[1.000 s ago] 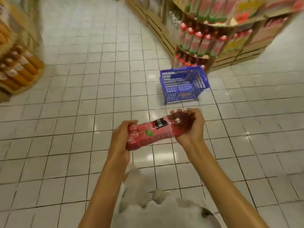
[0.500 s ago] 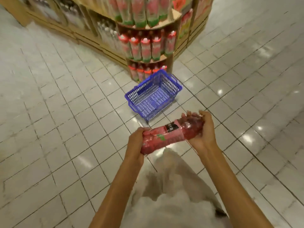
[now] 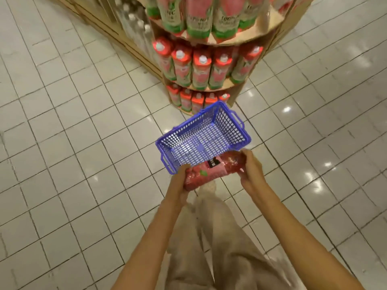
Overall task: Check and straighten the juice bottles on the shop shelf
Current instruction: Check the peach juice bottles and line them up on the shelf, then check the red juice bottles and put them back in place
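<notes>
Pink-red juice bottle (image 3: pixel 213 171): lies near horizontal in the air, held between both hands above the near rim of a basket, its dark label patch facing up. Left hand (image 3: pixel 179 183): fingers curled round the bottle's lower, left end. Right hand (image 3: pixel 250 171): cups and grips the upper, right end, which looks darker and clear; whether a cap sits there cannot be told. Both forearms reach forward from the bottom of the view over pale beige clothing (image 3: pixel 217 248).

Blue plastic basket (image 3: pixel 230 124): mesh-walled, stands on the floor just in front of the shelf's foot, handles folded down along its rims, nothing seen inside.

Wooden shelf (image 3: pixel 240 85): rounded end unit, tiers stacked one above another. Middle tier: a curved row of pink cartons with red tops and white caps (image 3: pixel 201 70), upright, shoulder to shoulder. Lowest tier: more of the same, partly hidden behind the basket. Top tier: taller pink-and-green packs (image 3: pixel 198 16), blurred. Clear bottles with white caps (image 3: pixel 136 24) stand further left along the unit.

Floor (image 3: pixel 73 143): pale square tiles, glossy, with light spots.
</notes>
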